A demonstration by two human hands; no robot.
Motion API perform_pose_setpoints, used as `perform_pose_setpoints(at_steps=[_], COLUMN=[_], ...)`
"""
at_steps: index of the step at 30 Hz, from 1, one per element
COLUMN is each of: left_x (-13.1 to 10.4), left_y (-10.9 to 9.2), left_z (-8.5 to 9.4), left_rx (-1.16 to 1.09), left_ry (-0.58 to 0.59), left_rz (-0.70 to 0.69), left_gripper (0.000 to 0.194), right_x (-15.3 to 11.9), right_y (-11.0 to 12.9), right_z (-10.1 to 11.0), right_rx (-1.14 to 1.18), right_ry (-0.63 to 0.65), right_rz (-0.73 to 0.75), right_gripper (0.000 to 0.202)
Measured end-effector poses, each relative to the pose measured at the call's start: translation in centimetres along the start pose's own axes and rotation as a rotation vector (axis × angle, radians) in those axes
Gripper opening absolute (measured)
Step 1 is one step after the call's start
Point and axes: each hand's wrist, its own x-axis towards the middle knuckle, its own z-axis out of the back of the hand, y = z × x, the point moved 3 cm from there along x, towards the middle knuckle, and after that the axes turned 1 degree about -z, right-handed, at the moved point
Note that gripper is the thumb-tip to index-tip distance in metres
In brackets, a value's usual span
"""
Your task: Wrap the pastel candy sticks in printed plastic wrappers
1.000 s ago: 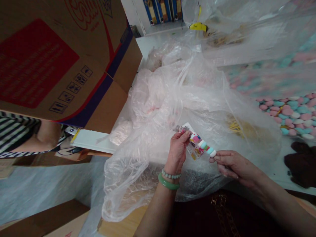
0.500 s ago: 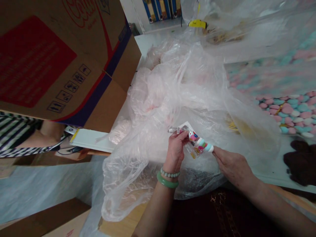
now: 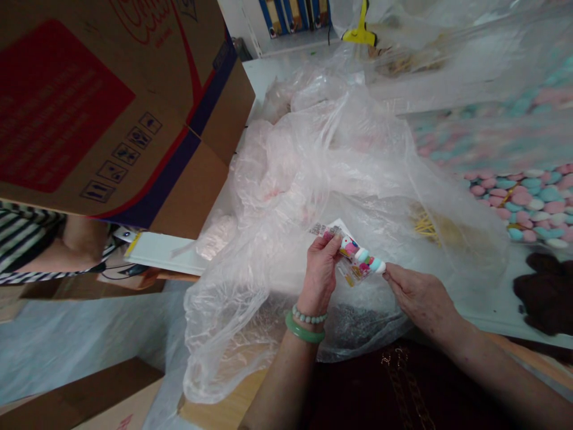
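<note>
Hand on the left [image 3: 321, 263], pinching the far-left end of a clear printed packet [image 3: 352, 277] between thumb and fingers. Along the packet, between both hands, a row of small rounded pieces [image 3: 362, 255] in white, pale blue, green and pink, slanting down toward the right. Cannot tell whether inside the packet or on top of it. At the white right end of the row, the right hand [image 3: 421, 301], with thumb and fingertips drawn together in a pinch there; exact hold partly hidden.

Around the left wrist, a pale beaded bracelet [image 3: 308, 316] and, just nearer, a green bangle [image 3: 305, 331]. Nearest of all, dark clothing [image 3: 353, 394] with a gold-coloured chain [image 3: 414, 394].

Beneath and beyond the hands, crumpled clear plastic [image 3: 277, 257] across the middle, with yellow sticks [image 3: 425, 227] visible through it on the right. Farther right, a heap of pink, blue and white pieces [image 3: 528, 206]; nearer, at the right edge, a dark brown object [image 3: 544, 292].

On the far left, a large cardboard box [image 3: 215, 155] with a red panel and a purple band; below its near edge, a striped sleeve [image 3: 27, 239] and bare forearm [image 3: 80, 239] of another person. Near left, a brown carton [image 3: 85, 394]. At the far edge, a yellow object [image 3: 360, 36] and blue boxes [image 3: 293, 15].
</note>
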Motion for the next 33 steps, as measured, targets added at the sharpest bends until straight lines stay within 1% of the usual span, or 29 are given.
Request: perform_pose_setpoints(at_steps=[2,4,6,7,9,12,13,15,16,18,22,25,27,29,33], left_x=[0.0,0.0,-0.1,-0.2,-0.4,-0.7,-0.8,-0.8,-0.8,-0.8,-0.8,-0.7,-0.6,-0.5,-0.9], left_y=[0.3,0.6,0.9,1.0,1.3,1.8,2.0,2.4,2.5,2.6,2.1,1.3,0.8,0.5,1.0], left_z=[0.0,-0.1,-0.3,-0.5,-0.6,-0.9,-1.0,-1.1,-1.1,-1.2,-1.0,-0.8,-0.6,-0.6,-1.3], left_rx=[-0.045,-0.088,-0.119,-0.132,-0.164,-0.214,-0.227,-0.24,-0.24,-0.231,-0.193,-0.125,-0.063,-0.034,-0.025], left_ry=[0.011,0.058,0.129,0.153,0.166,0.147,0.143,0.131,0.126,0.121,0.106,0.126,0.118,0.101,0.127], left_rz=[0.006,0.044,0.096,0.114,0.131,0.168,0.18,0.196,0.201,0.212,0.244,0.327,0.364,0.355,0.297], left_gripper=[0.025,0.027,0.029,0.03,0.032,0.033,0.032,0.032,0.032,0.032,0.03,0.03,0.034,0.039,0.046], right_x=[0.0,0.1,0.3,0.4,0.5,0.3,0.2,0.1,0.1,0.2,0.7,0.7,0.7,0.7,1.0], right_y=[0.3,0.6,0.8,0.9,1.0,1.4,1.6,1.8,1.8,1.6,1.0,0.7,0.7,0.9,1.4], right_z=[0.1,0.3,0.5,0.5,-0.1,-1.8,-2.3,-3.0,-3.3,-3.5,-3.6,-3.3,-3.2,-3.0,-2.3], right_rx=[0.02,0.126,0.317,0.453,0.803,1.425,1.618,1.928,2.038,2.162,2.189,2.113,1.996,1.829,1.419], right_ry=[0.007,0.003,0.025,0.063,0.195,0.495,0.597,0.772,0.832,0.885,0.855,0.826,0.789,0.718,0.505], right_rz=[-0.012,-0.034,-0.091,-0.141,-0.284,-0.49,-0.522,-0.522,-0.507,-0.492,-0.539,-0.525,-0.507,-0.493,-0.487], right_gripper=[0.03,0.03,0.03,0.031,0.031,0.022,0.02,0.015,0.013,0.012,0.014,0.008,0.011,0.018,0.027])
